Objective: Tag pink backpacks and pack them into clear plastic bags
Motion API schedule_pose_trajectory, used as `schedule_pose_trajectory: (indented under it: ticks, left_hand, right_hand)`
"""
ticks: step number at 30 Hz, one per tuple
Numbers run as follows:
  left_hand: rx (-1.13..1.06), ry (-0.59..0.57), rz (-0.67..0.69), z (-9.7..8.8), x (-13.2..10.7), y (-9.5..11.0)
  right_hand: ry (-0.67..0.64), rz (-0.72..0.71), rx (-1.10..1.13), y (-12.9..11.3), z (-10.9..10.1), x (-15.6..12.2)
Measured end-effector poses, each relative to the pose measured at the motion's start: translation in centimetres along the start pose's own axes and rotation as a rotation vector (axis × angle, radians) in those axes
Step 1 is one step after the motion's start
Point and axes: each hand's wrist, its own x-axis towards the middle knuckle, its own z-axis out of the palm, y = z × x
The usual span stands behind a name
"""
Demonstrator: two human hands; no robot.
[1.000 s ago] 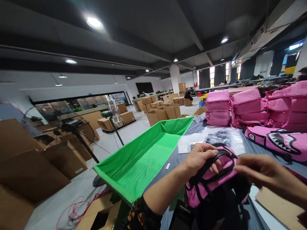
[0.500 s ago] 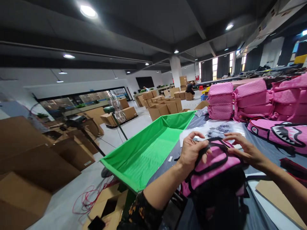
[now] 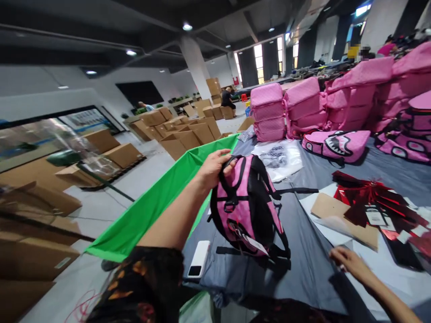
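Warehouse floor, grey-covered bench (image 3: 303, 269). Left hand (image 3: 212, 168) curled round the top handle of a pink and black backpack (image 3: 247, 204), holding it upright on the bench; fingertips hidden behind the handle. Right hand (image 3: 346, 262) lies low on the cloth, apart from the bag, fingers blurred, grip unclear. White phone (image 3: 198, 265) just beside the bag's base. Green cloth tray (image 3: 151, 206) at the bench edge, partly behind the arm.

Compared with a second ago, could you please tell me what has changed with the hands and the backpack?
The right hand let go of the pink backpack and dropped to the grey table. The left hand keeps its grip on the top handle, and the backpack now stands upright. The green bin stayed put.
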Motion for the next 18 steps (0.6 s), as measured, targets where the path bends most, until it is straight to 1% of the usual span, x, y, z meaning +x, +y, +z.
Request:
schedule_pose_trajectory:
  ticks: [1,2,3,4,6,9,11,13,16,18]
  left_hand:
    - [0.046,-0.025,-0.008,-0.1,0.0,0.4]
    - [0.085,-0.039,-0.018,-0.1,0.0,0.8]
    - [0.110,-0.042,-0.031,-0.2,-0.1,1.2]
    - [0.128,-0.042,-0.047,-0.3,-0.2,1.4]
    - [0.152,-0.060,-0.070,-0.4,-0.6,1.7]
    - [0.204,-0.111,-0.028,-0.9,-1.2,1.4]
    - [0.278,-0.096,0.015,-1.0,-1.5,1.0]
    - [0.414,-0.027,0.041,-1.0,-1.6,0.6]
    - [0.683,0.069,0.100,-0.9,-1.9,0.5]
    - [0.853,0.122,0.178,-1.2,-2.1,0.4]
  right_hand:
    - [-0.016,0.027,-0.003,2.1,0.9,-1.6]
    - [-0.005,0.052,-0.012,4.0,1.4,-3.1]
    - [0.029,0.080,-0.027,5.6,1.4,-4.5]
    - [0.086,0.113,-0.046,7.0,1.0,-5.8]
    - [0.223,0.189,-0.086,9.5,-1.1,-7.8]
    - [0.410,0.271,-0.125,12.3,-4.6,-9.4]
    - [0.475,0.284,-0.139,13.5,-5.7,-9.6]
    - [0.475,0.271,-0.137,14.1,-5.2,-9.2]
    - [0.463,0.220,-0.141,14.4,-2.5,-8.1]
    - [0.486,0.193,-0.166,14.5,-0.8,-7.6]
